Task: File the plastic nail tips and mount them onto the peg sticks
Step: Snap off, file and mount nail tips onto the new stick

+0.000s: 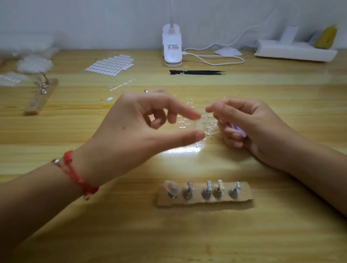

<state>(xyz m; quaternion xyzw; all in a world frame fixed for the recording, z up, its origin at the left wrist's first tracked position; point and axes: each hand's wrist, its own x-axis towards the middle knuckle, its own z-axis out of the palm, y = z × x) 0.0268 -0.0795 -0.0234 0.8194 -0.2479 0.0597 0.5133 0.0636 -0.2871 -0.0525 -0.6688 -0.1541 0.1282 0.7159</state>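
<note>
My left hand [149,121] pinches a clear plastic nail tip [199,125] between forefinger and thumb, above the wooden table. My right hand [248,125] is curled, its thumb and forefinger pinched close to the tip, and a purple file [238,129] shows inside its palm. Under the hands lies a scatter of clear cross-shaped sprue pieces [206,131]. Near the front stands a wooden peg base [205,196] with several metal peg sticks; the leftmost peg [171,189] carries a clear nail tip.
A second wooden peg base [41,97] lies at the left. A sheet of white adhesive tabs [111,64], black tweezers [198,72], a white clip lamp [172,48] with its cable, and a white power strip [295,50] sit at the back. Bags of nail tips [34,64] lie far left.
</note>
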